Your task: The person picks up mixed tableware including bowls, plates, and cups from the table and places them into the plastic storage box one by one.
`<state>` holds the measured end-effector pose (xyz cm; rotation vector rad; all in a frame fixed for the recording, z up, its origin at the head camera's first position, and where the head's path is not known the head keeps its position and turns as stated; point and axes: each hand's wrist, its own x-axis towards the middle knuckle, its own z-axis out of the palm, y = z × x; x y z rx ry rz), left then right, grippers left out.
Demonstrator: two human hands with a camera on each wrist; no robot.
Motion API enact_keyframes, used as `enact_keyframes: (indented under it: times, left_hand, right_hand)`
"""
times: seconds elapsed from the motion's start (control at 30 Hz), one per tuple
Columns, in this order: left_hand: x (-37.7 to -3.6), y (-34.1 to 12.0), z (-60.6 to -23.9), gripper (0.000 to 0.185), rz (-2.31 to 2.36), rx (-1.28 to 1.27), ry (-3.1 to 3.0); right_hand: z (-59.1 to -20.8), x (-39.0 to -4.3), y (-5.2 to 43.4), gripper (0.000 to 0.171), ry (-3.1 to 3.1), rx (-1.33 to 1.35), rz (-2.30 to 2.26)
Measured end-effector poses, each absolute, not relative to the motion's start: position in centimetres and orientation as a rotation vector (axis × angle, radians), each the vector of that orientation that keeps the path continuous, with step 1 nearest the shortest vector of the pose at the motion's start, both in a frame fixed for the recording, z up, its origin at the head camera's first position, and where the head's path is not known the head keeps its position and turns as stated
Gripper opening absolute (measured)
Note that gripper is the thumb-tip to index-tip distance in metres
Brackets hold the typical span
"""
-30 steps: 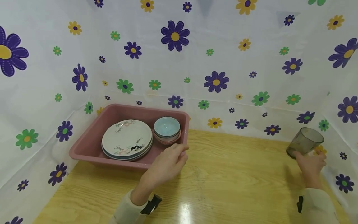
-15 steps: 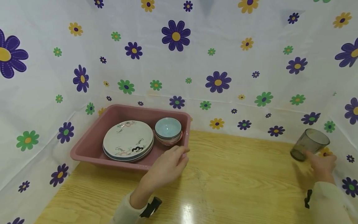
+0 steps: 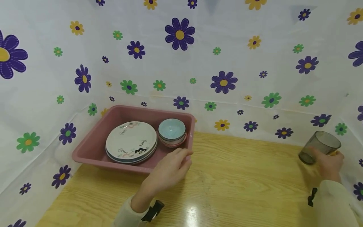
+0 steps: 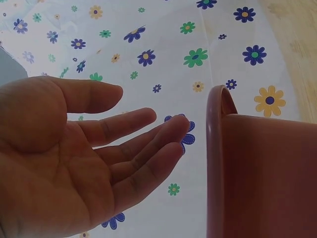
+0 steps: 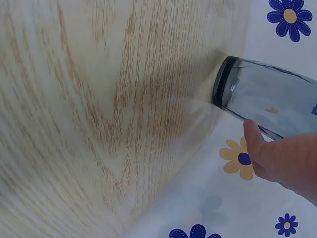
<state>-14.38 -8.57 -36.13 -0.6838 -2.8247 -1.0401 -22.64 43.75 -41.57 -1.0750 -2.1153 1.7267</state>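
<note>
Over at the far right edge of the wooden table (image 3: 232, 183), close to the flowered sheet (image 3: 255, 63) that walls the place in, the right hand (image 3: 329, 164) is wrapped round a smoky grey tumbler (image 3: 319, 147), fingers curled about its side and the thumb lying along the glass. The tumbler is tilted rather than upright: its long axis leans, the dark base down toward the tabletop and toward the middle of the table, the open mouth up and away toward the right-hand wall. From the right wrist view the base (image 5: 223, 82) sits just at the seam where wood meets sheet, though whether it touches the wood I cannot tell. Well apart from it, the left hand (image 3: 170, 170) lies relaxed with fingers loosely straight and a little spread, holding nothing, just beside the near right corner of a pink tub (image 3: 85, 153). Inside the tub lie stacked plates (image 3: 130, 142) and, beside them, nested bowls (image 3: 171, 132).
</note>
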Motion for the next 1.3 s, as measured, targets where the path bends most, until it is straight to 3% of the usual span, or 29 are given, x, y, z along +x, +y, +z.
enact_keyframes:
  times: [0.3, 0.63, 0.9, 1.3]
  left_hand:
    - [-14.5, -8.8, -36.1, 0.031, -1.064, -0.694, -2.839]
    - [-14.6, -9.0, -36.2, 0.032, -1.045, -0.703, -2.849]
    - [-14.6, -9.1, -36.2, 0.033, -1.058, -0.699, -2.863]
    - [-14.7, -8.8, -36.3, 0.031, -1.047, -0.698, -2.868]
  right_hand:
    - [-48.7, -26.9, 49.8, 0.126, -2.067, -1.093, 1.615]
    - [-41.9, -23.5, 43.9, 0.106, -2.073, -1.092, 1.632]
    - [-43.2, -24.1, 44.7, 0.113, -2.156, -1.139, 1.508]
    - [-41.9, -23.1, 42.9, 0.103, -2.199, -1.099, 1.464]
